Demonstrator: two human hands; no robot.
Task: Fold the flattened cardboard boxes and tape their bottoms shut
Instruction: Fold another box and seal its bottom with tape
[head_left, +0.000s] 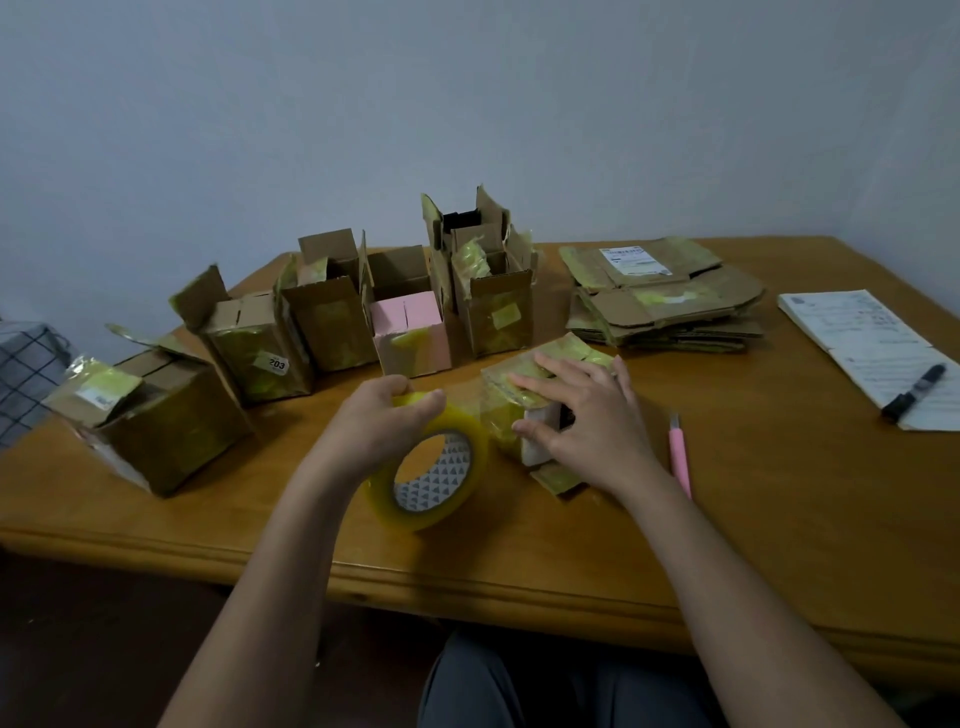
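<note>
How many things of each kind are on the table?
Folded boxes standing in the back row: 6 (one pink, five brown)
Box under the right hand: 1
Stack of flat boxes: 1
Tape roll: 1
Pink cutter: 1
Black marker: 1
Notebook: 1
Total: 12

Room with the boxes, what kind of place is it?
Probably a home room used for packing: a wooden table against a plain wall, reused boxes, and a notebook with a marker.

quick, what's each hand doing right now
Left hand: grips the tape roll.
Right hand: open, fingers spread, pressing on the small cardboard box.
</note>
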